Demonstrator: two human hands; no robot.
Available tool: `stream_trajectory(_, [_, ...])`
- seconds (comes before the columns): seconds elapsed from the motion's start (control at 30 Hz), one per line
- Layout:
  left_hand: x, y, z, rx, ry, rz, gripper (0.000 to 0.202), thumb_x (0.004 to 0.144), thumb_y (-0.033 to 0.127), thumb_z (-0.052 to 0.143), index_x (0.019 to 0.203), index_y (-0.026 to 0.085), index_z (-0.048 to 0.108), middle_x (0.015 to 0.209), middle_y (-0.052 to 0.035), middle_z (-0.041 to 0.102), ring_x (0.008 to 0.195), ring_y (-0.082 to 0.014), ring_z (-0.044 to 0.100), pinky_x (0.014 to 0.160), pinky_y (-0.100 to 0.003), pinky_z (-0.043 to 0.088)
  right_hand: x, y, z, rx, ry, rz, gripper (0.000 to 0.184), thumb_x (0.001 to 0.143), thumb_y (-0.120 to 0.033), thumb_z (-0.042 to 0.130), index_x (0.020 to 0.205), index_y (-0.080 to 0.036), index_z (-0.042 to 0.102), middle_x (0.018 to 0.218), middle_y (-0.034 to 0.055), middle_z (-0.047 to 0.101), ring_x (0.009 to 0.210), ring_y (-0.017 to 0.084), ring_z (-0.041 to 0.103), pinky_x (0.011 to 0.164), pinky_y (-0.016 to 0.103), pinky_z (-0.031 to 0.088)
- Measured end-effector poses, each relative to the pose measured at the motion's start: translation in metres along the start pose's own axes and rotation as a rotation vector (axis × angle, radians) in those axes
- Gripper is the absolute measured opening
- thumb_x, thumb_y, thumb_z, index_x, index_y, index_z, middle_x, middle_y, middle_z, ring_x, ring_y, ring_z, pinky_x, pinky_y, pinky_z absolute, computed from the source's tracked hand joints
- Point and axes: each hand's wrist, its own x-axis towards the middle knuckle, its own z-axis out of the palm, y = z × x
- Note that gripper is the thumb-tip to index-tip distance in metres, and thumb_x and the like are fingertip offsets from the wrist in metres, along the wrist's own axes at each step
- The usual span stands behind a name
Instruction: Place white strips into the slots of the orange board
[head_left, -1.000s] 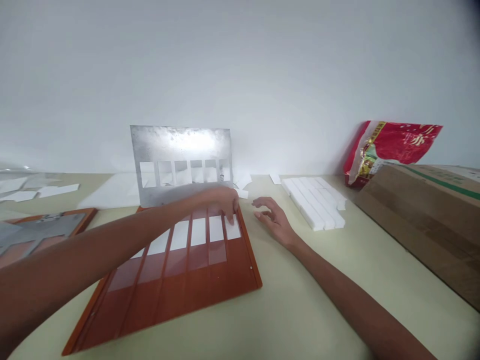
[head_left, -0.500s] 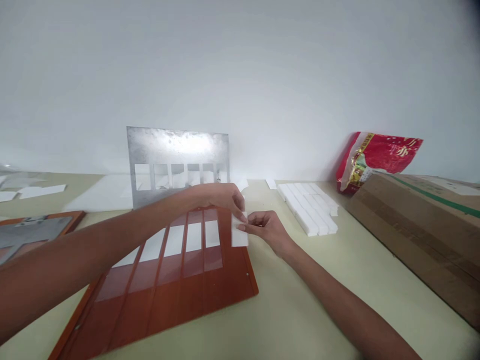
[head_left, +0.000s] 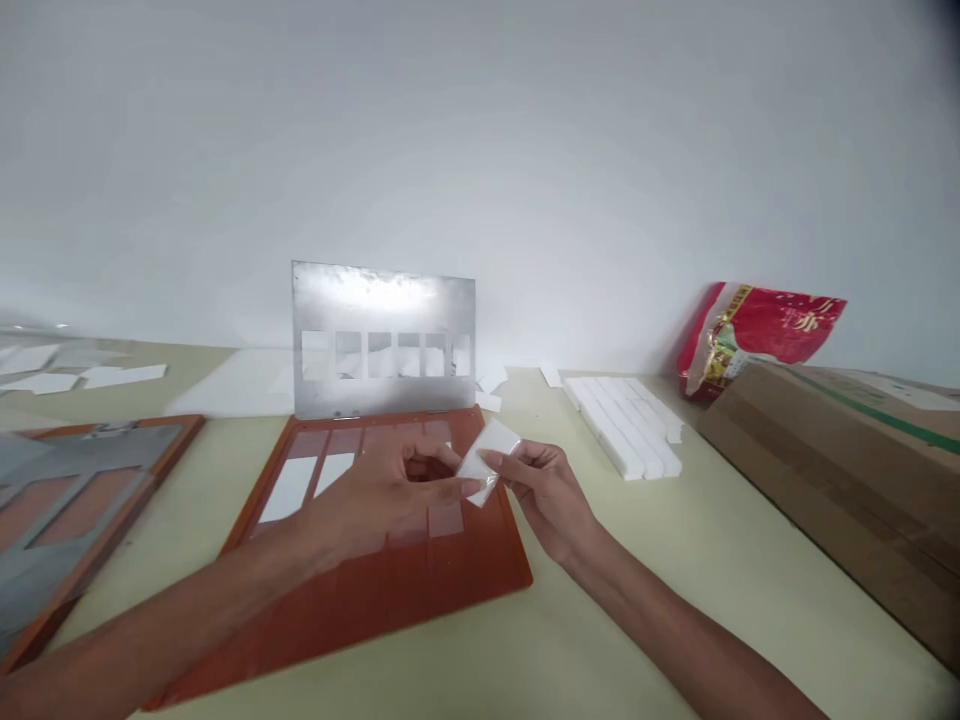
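Note:
Both hands pinch a small white card (head_left: 489, 450) with shiny clear film at its lower edge, held tilted above the right part of a reddish-brown board (head_left: 465, 560). My left hand (head_left: 397, 485) grips its lower left side between thumb and fingers. On the right side, my right hand (head_left: 551, 490) has its thumb laid over the card's face. The board has long slots with clear film strips, and white cards (head_left: 289, 490) lie in the left ones; my left hand hides several others. A metal plate (head_left: 382, 300) with rectangular openings stands upright at the board's back edge.
Several stacked white strips (head_left: 622, 425) lie to the right. Beyond them are a red bag (head_left: 780, 330) and a cardboard box (head_left: 832, 470). At left sits a second board with a metal plate (head_left: 67, 480) over it. Loose white pieces (head_left: 124, 376) lie toward the wall.
The card has turned from upright to slanted, and film now shows at its lower edge. My left hand has moved down from the card's top to its lower left. The view has shifted slightly.

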Motion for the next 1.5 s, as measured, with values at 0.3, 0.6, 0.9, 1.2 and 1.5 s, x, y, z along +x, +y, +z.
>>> stream_trajectory(0.3, [-0.049,0.006,-0.008,0.103,0.107,-0.023,0.024,0.076,0.047,0.074,0.07,0.024,0.072,0.067,0.0021,0.051,0.066,-0.0129,0.042,0.06,-0.025,0.033,-0.018,0.0,0.024,-0.14,-0.174,0.04,0.028,0.059,-0.034,0.092,0.069,-0.017,0.073,0.075,0.0028,0.068,0.071,0.014,0.058,0.071,0.028,0.046])
stream_trajectory(0.6, [-0.077,-0.003,-0.022,0.245,0.161,-0.045,0.02,0.076,0.047,0.07,0.074,0.028,0.075,0.065,0.0025,0.051,0.061,-0.0122,0.039,0.054,-0.024,0.028,-0.027,0.004,0.043,-0.306,-0.221,-0.028,0.021,0.067,-0.036,0.086,0.064,-0.018,0.075,0.068,0.0035,0.066,0.065,0.015,0.057,0.065,0.03,0.046])
stream_trajectory(0.9, [-0.093,-0.02,-0.03,0.292,0.192,-0.037,0.021,0.08,0.048,0.069,0.073,0.027,0.072,0.071,0.002,0.056,0.067,-0.0139,0.047,0.059,-0.023,0.033,-0.022,0.015,0.052,-0.412,-0.336,0.03,0.024,0.064,-0.037,0.088,0.066,-0.019,0.073,0.065,0.0007,0.057,0.062,0.013,0.047,0.058,0.028,0.035])
stream_trajectory(1.2, [-0.103,-0.037,-0.031,0.346,0.167,0.048,0.033,0.088,0.056,0.058,0.074,0.03,0.073,0.077,0.0005,0.061,0.074,-0.0158,0.057,0.062,-0.025,0.041,-0.026,0.03,0.053,-0.521,-0.284,-0.1,0.023,0.066,-0.029,0.088,0.06,-0.018,0.069,0.064,0.0002,0.052,0.062,0.013,0.044,0.058,0.03,0.031])
stream_trajectory(1.5, [-0.109,-0.041,-0.032,0.429,0.131,0.131,0.029,0.091,0.049,0.056,0.075,0.031,0.073,0.078,0.001,0.065,0.077,-0.0159,0.059,0.068,-0.026,0.044,-0.03,0.03,0.057,-0.544,-0.474,-0.009,0.012,0.073,-0.027,0.084,0.084,-0.023,0.082,0.072,0.0026,0.069,0.066,0.014,0.054,0.06,0.028,0.038])
